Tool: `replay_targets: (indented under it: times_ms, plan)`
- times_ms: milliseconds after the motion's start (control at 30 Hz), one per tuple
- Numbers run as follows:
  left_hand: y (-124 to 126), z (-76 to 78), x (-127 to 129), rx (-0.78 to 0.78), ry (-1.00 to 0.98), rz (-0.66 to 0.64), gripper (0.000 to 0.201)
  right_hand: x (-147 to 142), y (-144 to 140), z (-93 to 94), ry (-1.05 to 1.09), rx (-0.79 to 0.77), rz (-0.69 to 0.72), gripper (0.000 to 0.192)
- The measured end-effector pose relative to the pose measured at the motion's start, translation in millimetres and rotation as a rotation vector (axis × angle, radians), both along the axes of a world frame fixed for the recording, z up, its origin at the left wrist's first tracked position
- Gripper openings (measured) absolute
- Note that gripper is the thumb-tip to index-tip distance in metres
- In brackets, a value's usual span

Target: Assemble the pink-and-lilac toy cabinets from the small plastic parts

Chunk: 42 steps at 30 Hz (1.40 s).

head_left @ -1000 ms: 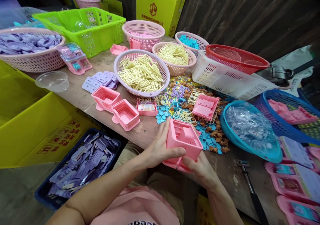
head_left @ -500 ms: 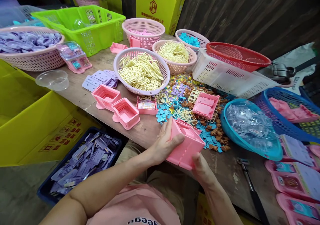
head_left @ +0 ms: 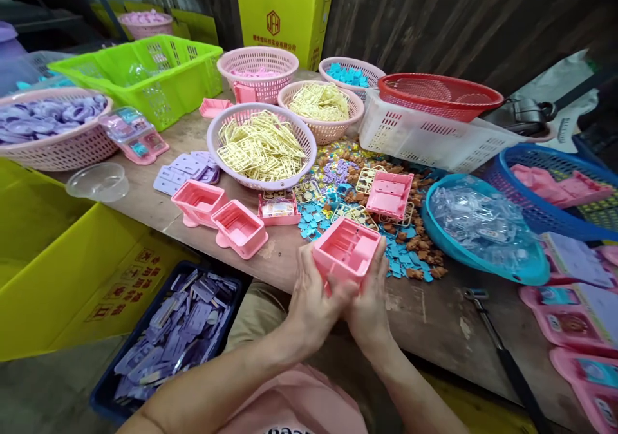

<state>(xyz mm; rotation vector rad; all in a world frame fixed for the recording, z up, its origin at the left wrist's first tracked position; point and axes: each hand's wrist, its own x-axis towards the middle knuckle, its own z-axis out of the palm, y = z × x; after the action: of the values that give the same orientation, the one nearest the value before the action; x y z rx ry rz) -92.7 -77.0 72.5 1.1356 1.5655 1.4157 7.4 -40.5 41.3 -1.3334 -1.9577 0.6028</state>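
Note:
A pink plastic box (head_left: 345, 247) is held between both my hands at the table's near edge, its open top facing up toward me. My left hand (head_left: 311, 295) wraps its left side, and my right hand (head_left: 369, 295) closes round the right side; the thumbs meet at the near face. Left of them stand two similar pink boxes (head_left: 240, 228), touching each other. Just beyond is a pink tray (head_left: 279, 209) with a small wrapped item inside. Another pink tray part (head_left: 389, 194) lies on the heap of small pieces. Blue tiles (head_left: 405, 254) lie close to my right hand.
A lilac basket (head_left: 212, 144) holds cream frames. A turquoise basin (head_left: 483, 279) with clear plastic parts stands right, near a ratchet wrench (head_left: 502, 357). Left are a green crate (head_left: 145, 93), a clear tub (head_left: 99, 183) and purple cards (head_left: 186, 171). Below sits a dark bin (head_left: 116, 382) of purple pieces.
The pink box has turned from tilted on its side to opening upward. My right hand has come in closer and now grips its right side. The view has shifted somewhat.

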Motion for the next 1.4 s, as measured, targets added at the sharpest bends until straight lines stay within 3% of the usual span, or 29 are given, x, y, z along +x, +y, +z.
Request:
replay_targets:
  times_ms: [67,167,300,433,533,667,767,833,1000,1100,1233,1300,1400]
  plan:
    - [-1,-2.1,0,-0.023,-0.051,0.003,0.071,-6,-4,-1.2,-0.041,0.067,-0.081,0.100]
    - [3,-9.0,-14,0.025,-0.211,0.003,0.070,-3,-5,6.2,-0.072,0.079,0.008,0.102]
    - [9,-22.0,-39,0.156,-0.394,-0.138,0.072,14,10,27.2,0.213,-0.136,0.273,0.089]
    - [1,-41.5,-47,0.138,-0.539,-0.282,0.088,17,18,39.2,0.363,-0.282,0.345,0.088]
    - [-11,-59.6,-47,0.031,-0.537,-0.244,0.085,6,10,36.3,0.298,-0.210,0.255,0.084]
    - [-20,-76.1,-46,-0.051,-0.536,-0.073,0.087,-9,-3,28.7,0.216,-0.067,0.200,0.084]
    - [-16,-74.5,-46,-0.054,-0.633,0.057,0.087,-10,-4,28.9,0.161,-0.073,0.239,0.084]
    - [-11,-68.4,-46,-0.030,-0.728,0.064,0.086,-9,-3,31.6,0.099,-0.100,0.271,0.084]
    - [-3,-58.6,-42,0.033,-0.824,0.072,0.085,-10,-10,36.1,0.072,-0.073,0.209,0.053]
    - [-3,-62.2,-41,0.021,-0.827,0.120,0.088,-11,-12,35.2,0.066,-0.019,0.187,0.052]
    - [-6,-65.9,-60,-0.021,-0.806,0.098,0.084,7,6,26.7,0.019,-0.057,0.419,0.060]
    - [-8,-63.8,-78,-0.068,-0.823,0.077,0.075,22,24,15.7,-0.090,-0.001,0.457,0.059]
    - [-11,-56.3,-99,-0.184,-0.916,-0.010,0.058,40,45,-6.7,-0.463,0.189,0.294,0.036]
